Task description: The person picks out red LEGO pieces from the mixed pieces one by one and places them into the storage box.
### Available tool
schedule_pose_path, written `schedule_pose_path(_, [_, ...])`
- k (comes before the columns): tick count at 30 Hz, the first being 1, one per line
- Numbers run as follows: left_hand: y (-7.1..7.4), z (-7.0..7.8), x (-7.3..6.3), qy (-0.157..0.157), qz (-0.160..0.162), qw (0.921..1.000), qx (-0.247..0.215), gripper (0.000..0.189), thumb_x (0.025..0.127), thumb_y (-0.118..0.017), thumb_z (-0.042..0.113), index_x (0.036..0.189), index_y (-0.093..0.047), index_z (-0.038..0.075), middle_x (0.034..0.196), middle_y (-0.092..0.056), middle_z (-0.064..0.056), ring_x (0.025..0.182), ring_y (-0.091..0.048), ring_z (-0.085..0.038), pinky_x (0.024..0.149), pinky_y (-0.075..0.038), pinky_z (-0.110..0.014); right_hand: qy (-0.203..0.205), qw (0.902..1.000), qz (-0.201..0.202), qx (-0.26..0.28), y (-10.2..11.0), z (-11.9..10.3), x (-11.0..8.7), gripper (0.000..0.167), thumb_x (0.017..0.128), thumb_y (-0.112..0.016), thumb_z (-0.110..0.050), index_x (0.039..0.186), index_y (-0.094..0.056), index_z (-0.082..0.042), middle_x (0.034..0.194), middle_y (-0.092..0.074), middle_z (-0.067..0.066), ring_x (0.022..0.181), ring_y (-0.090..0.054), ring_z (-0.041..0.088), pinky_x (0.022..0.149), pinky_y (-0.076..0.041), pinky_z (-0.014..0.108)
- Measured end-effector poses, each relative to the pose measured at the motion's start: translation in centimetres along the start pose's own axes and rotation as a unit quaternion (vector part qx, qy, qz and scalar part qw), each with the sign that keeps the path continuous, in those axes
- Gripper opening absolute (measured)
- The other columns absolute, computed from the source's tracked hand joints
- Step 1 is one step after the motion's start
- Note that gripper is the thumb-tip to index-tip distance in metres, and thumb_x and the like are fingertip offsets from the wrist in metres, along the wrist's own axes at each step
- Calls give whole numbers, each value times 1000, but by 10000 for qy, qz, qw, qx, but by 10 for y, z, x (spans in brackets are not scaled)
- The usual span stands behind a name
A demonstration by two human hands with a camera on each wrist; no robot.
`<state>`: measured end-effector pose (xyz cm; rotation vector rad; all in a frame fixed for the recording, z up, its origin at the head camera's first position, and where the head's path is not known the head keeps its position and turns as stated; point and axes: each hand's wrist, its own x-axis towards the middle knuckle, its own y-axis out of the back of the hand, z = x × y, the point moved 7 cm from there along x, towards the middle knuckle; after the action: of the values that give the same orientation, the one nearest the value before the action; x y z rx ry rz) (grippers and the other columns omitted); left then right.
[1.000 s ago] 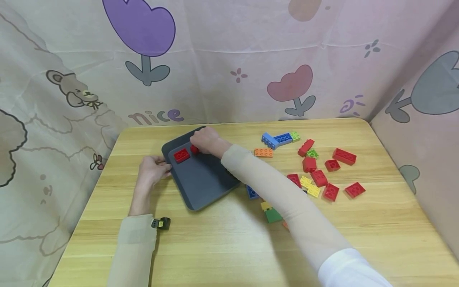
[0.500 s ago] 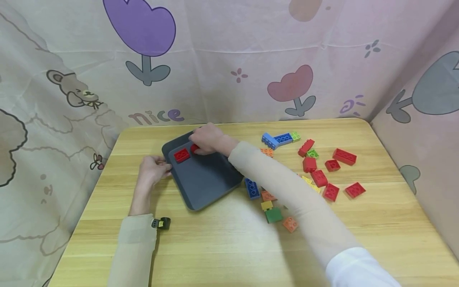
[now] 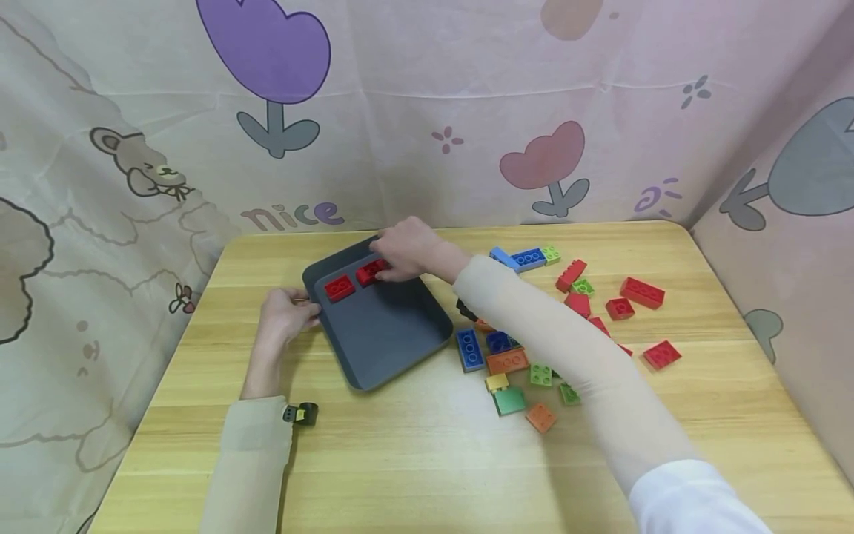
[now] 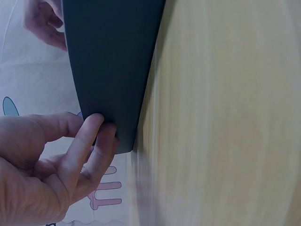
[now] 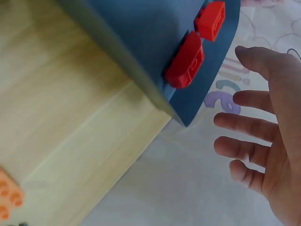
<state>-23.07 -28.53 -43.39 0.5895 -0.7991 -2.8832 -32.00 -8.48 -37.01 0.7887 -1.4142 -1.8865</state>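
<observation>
A dark grey tray (image 3: 387,334) lies at an angle on the table. My left hand (image 3: 283,319) pinches its left rim; in the left wrist view, the fingers (image 4: 94,141) lie against the tray's outer wall (image 4: 113,56). Two red bricks, one at left (image 3: 339,288) and one at right (image 3: 368,272), lie near the tray's far end, side by side. Above the tray's far right part, my right hand (image 3: 408,248) is beside the right-hand brick. Its fingers (image 5: 244,125) are spread in the right wrist view, with nothing between them and the red brick (image 5: 187,61) apart from them.
Right of the tray, blue (image 3: 470,350), orange (image 3: 507,362) and green bricks (image 3: 510,401) lie scattered, some under my right forearm (image 3: 534,334). Several red bricks (image 3: 642,292) lie farther right. A patterned cloth (image 3: 400,111) hangs behind the table (image 3: 400,460).
My right hand has let go of the second red brick, which now shows in the tray, and has moved slightly right and back. The left hand stays at the rim.
</observation>
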Motion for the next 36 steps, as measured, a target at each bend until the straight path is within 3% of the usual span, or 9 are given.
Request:
schedule_pose_path(11, [-1, 2, 0, 48, -41, 9999, -80, 51, 102, -62, 2, 148, -49, -15, 134, -61, -31, 74, -69, -2, 77, -67, -20, -240, 9994, 68, 257, 4, 29, -27, 70, 95, -60, -71, 145, -64, -23, 134, -73, 6, 103, -75, 29, 78, -65, 44])
schedule_pose_path(19, [-1, 1, 1, 25, -21, 9999, -132, 48, 101, -62, 1, 144, -50, -18, 136, -62, -36, 74, -69, -1, 72, -65, -16, -298, 9985, 132, 446, 2, 48, -45, 71, 94, -60, -72, 143, -67, -22, 134, -73, 7, 108, -75, 30, 82, -65, 47])
schedule_pose_path(24, [-1, 1, 1, 45, -40, 9999, -106, 50, 102, -62, 2, 146, -49, -17, 137, -61, -34, 76, -69, -3, 72, -65, -16, -444, 9974, 113, 549, 2, 61, -58, 74, 92, -58, -76, 142, -68, -22, 135, -73, 8, 113, -74, 31, 83, -65, 46])
schedule_pose_path(36, [-1, 0, 1, 3, -49, 9999, -135, 48, 101, -61, 2, 144, -50, -18, 136, -62, -38, 74, -69, -2, 73, -66, -16, -828, 9941, 110, 692, -3, 90, -94, 83, 90, -53, -83, 145, -64, -22, 130, -74, 8, 102, -74, 31, 73, -61, 46])
